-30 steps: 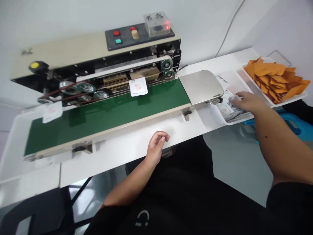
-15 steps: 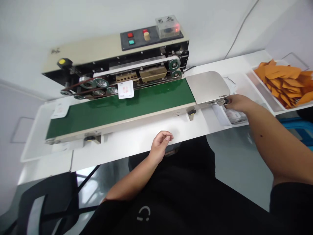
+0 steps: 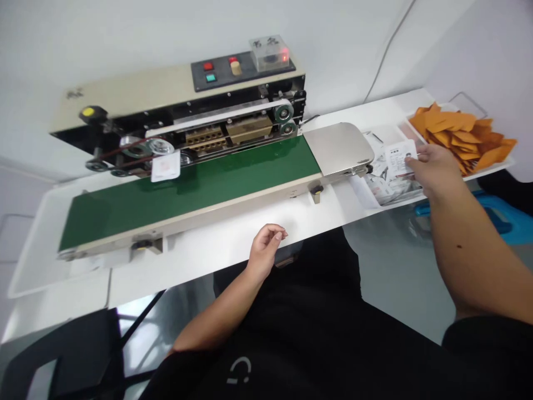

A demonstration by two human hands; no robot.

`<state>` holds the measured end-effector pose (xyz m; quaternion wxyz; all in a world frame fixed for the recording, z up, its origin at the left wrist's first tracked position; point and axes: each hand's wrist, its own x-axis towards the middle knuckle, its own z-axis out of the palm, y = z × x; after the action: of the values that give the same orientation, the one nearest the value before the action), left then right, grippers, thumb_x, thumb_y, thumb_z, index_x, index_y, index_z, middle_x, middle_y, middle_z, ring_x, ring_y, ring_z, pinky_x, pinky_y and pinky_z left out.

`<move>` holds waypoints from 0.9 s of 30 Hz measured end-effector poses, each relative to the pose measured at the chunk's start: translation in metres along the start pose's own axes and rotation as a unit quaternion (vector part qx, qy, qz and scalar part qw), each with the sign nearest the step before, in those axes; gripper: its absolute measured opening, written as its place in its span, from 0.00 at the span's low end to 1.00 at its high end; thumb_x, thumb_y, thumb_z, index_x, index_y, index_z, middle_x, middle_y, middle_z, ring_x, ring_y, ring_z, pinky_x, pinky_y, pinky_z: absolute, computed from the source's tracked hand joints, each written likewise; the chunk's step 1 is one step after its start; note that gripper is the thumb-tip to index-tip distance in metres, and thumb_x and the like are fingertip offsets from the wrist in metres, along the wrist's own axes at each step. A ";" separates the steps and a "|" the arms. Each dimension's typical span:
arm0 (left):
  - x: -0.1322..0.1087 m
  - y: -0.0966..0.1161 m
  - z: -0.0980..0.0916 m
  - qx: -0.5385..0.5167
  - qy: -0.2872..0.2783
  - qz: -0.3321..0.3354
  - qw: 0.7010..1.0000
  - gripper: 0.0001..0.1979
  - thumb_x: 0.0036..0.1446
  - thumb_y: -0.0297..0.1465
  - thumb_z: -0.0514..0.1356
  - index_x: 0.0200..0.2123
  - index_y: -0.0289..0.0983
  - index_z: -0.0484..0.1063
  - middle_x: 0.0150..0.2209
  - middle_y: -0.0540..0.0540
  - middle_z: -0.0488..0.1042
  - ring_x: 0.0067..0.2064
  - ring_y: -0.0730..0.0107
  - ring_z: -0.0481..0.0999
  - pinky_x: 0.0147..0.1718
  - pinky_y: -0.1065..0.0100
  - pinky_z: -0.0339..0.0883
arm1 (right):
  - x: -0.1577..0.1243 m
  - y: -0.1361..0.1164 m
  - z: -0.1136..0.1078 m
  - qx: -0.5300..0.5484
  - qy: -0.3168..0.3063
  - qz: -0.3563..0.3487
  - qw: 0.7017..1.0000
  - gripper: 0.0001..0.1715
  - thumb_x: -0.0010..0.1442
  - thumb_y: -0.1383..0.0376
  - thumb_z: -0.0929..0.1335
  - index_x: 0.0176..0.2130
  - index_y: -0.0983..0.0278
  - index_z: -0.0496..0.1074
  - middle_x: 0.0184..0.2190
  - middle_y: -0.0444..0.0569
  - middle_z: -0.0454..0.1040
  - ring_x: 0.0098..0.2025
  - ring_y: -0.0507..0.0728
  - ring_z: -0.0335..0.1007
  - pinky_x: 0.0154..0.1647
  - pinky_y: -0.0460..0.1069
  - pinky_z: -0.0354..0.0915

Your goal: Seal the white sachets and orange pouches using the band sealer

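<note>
Above the plastic bin at the right, my right hand [image 3: 437, 169] pinches a small white printed packet [image 3: 400, 158] by its right edge. Several similar packets [image 3: 387, 189] lie in a loose pile in that bin. My left hand [image 3: 265, 249] hangs over the table's front edge, loosely curled with a gap between thumb and fingers, and holds nothing. Another white packet [image 3: 165, 166] hangs from the rollers of the band sealing machine [image 3: 175, 94], its lower part over the green conveyor belt [image 3: 233, 172].
A smooth metal plate [image 3: 338, 147] extends the belt's right end. Orange envelopes [image 3: 462, 136] fill a tray at the far right. A white tray [image 3: 31, 261] stands beneath the belt's left end. Below are a black chair [image 3: 79, 339] and a blue object [image 3: 495, 219].
My right hand has moved from the metal plate's edge over the bin and now holds a packet. The packet at the rollers has travelled left. Another packet has gone from the belt's left end.
</note>
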<state>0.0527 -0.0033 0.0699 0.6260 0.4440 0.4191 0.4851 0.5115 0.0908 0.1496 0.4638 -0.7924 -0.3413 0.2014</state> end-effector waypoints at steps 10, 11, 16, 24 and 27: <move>0.009 0.023 0.042 -0.039 -0.112 0.001 0.993 0.21 0.62 0.44 0.73 0.53 0.40 0.75 0.49 0.42 0.78 0.48 0.63 0.78 0.50 0.62 0.73 | -0.169 -0.036 0.021 0.080 -0.168 -0.124 0.975 0.14 0.62 0.60 0.76 0.47 0.58 0.77 0.38 0.47 0.82 0.32 0.55 0.76 0.32 0.51 0.72; 0.008 0.025 0.049 -0.062 -0.129 -0.006 0.990 0.28 0.59 0.43 0.75 0.58 0.43 0.72 0.53 0.42 0.76 0.51 0.62 0.78 0.51 0.61 0.73 | -0.194 -0.038 0.029 0.032 -0.171 -0.175 0.969 0.10 0.64 0.59 0.76 0.45 0.58 0.78 0.37 0.46 0.82 0.33 0.56 0.77 0.36 0.53 0.74; 0.001 0.032 0.076 -0.184 -0.109 -0.104 0.971 0.41 0.54 0.40 0.78 0.64 0.51 0.59 0.53 0.47 0.72 0.44 0.69 0.78 0.45 0.65 0.74 | -0.263 -0.040 0.065 -0.016 -0.306 -0.360 0.881 0.10 0.71 0.65 0.69 0.48 0.56 0.79 0.45 0.48 0.83 0.45 0.59 0.81 0.46 0.55 0.77; 0.002 0.024 0.060 -0.272 -0.065 -0.186 0.942 0.28 0.56 0.33 0.73 0.56 0.48 0.66 0.45 0.51 0.69 0.32 0.77 0.66 0.29 0.72 0.63 | -0.094 0.007 0.003 -0.211 -0.127 -0.174 0.953 0.25 0.69 0.48 0.70 0.60 0.54 0.78 0.50 0.55 0.82 0.54 0.70 0.79 0.59 0.66 0.73; 0.000 0.020 0.055 -0.256 -0.084 -0.195 0.943 0.27 0.56 0.36 0.72 0.58 0.45 0.70 0.48 0.47 0.69 0.34 0.76 0.67 0.27 0.73 0.62 | -0.025 0.027 -0.011 -0.377 -0.233 -0.110 0.890 0.41 0.61 0.45 0.75 0.65 0.61 0.74 0.59 0.61 0.79 0.65 0.77 0.71 0.67 0.70 0.65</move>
<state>0.1004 -0.0089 0.1032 0.8338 0.2181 0.3049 0.4052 0.5108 0.0568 0.1315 0.0565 -0.7955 -0.5746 0.1842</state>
